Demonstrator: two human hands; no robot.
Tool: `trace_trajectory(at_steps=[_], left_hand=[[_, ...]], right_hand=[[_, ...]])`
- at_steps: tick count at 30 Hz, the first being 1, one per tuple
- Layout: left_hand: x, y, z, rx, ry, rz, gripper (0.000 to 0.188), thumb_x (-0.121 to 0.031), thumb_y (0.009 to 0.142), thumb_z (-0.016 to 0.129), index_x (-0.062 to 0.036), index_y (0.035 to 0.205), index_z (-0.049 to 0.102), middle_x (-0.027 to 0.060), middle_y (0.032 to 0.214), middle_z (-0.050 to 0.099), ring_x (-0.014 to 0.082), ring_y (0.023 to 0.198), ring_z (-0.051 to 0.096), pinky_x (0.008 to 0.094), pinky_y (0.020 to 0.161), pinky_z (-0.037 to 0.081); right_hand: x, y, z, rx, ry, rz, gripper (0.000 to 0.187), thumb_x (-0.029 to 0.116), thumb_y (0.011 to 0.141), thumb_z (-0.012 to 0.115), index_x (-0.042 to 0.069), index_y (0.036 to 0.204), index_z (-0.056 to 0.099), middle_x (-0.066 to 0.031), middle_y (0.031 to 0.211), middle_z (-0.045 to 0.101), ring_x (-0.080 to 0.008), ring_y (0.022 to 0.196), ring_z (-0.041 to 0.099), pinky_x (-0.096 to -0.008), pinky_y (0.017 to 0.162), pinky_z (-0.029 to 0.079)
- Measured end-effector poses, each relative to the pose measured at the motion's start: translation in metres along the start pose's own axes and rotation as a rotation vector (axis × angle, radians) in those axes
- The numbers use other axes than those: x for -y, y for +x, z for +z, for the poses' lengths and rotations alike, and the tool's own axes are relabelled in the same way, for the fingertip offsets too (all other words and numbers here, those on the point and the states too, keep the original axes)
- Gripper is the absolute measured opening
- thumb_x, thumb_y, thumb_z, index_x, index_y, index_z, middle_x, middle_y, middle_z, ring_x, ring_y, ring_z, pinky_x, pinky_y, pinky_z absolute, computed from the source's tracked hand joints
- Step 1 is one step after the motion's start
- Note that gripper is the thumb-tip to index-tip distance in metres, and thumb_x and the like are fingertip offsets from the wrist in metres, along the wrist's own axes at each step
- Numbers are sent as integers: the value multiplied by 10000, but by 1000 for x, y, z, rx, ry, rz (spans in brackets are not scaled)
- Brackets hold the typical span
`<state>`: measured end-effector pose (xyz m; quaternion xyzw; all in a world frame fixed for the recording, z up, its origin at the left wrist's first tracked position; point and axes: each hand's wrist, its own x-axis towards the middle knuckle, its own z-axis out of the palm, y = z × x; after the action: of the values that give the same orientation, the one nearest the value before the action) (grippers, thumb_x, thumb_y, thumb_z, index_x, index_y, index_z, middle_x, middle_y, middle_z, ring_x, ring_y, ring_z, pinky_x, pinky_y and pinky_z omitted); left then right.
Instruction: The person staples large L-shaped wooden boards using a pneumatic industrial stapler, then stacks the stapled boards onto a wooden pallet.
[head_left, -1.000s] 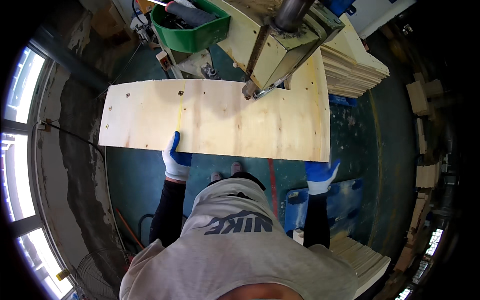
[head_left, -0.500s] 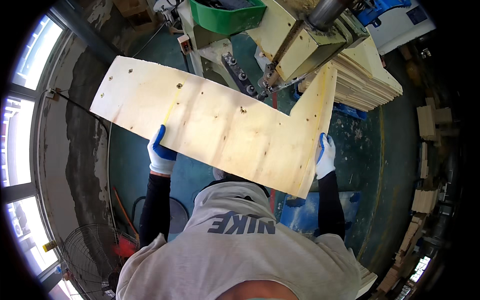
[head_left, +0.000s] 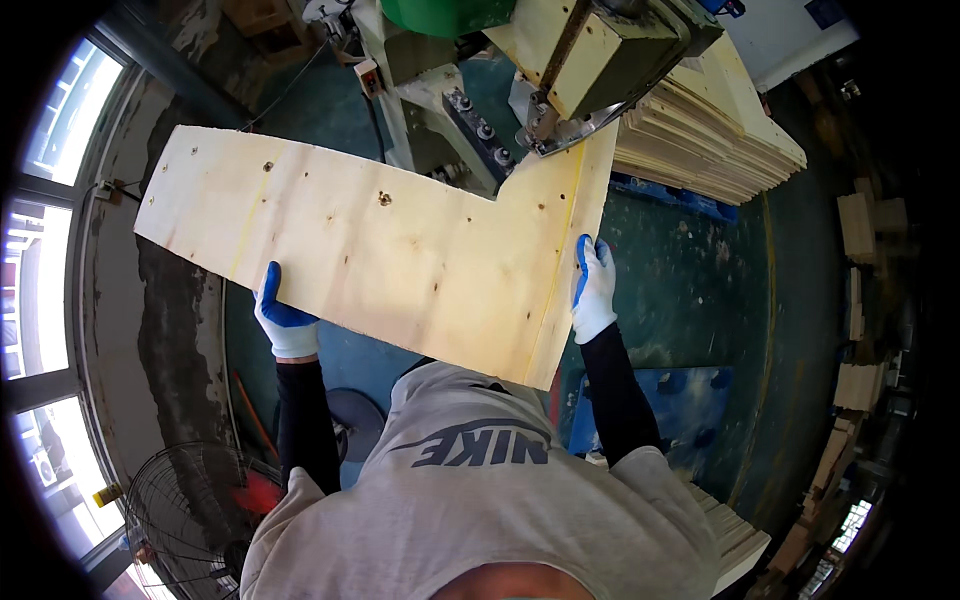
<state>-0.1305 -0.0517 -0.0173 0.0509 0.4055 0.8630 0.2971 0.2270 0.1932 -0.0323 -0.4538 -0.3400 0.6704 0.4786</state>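
A large L-shaped plywood panel (head_left: 400, 250), pale with brass-coloured metal inserts and a yellow line near each end, is held up flat before my body. My left hand (head_left: 284, 315), in a white glove with blue palm, grips its near edge left of the middle, thumb on top. My right hand (head_left: 595, 288), gloved alike, holds the panel's right edge; its fingers underneath are hidden. The short arm of the panel reaches up beside the head of a cream-coloured machine (head_left: 615, 65), its far end partly behind or under the head. I cannot tell whether they touch.
Stacked plywood panels (head_left: 690, 140) sit on a blue pallet (head_left: 680, 197) beyond the machine to the right. A green bin (head_left: 445, 15) is at the top. A wire-cage fan (head_left: 190, 520) stands lower left. Another blue pallet (head_left: 690, 400) lies by my right forearm.
Both hands have carried the panel to the left, keeping their grip. It has turned slightly, and its short arm now lies closer to the machine head.
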Motion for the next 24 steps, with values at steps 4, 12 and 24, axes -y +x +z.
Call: trace_trajectory(at_steps=[4,12,24], left_hand=[[-3,17,0,42,-84,-58,415,-165,1009,570,-41,1399,507,119,1307,634,277,1174,647,462,993,542],[28,38,24,-35,78,89,477,-87,997,585,-101,1457,456,101,1388,554,269,1268,570,477,1053,510],[24,57,21,-60,104,54,469,-85,999,565,-122,1450,439,112,1407,544,280,1266,573,476,1048,513]], right_hand=[[-10,26,23,19,22,-40,196,168,1028,600,7,1138,585,-6,990,611,-83,865,562,-259,809,476],[-17,80,53,26,-130,-72,209,201,1021,616,17,1118,598,3,953,588,-80,844,527,-260,791,455],[-23,58,58,94,-22,-10,346,192,1037,568,-14,1313,535,-65,1245,603,-141,1135,579,-288,1016,447]])
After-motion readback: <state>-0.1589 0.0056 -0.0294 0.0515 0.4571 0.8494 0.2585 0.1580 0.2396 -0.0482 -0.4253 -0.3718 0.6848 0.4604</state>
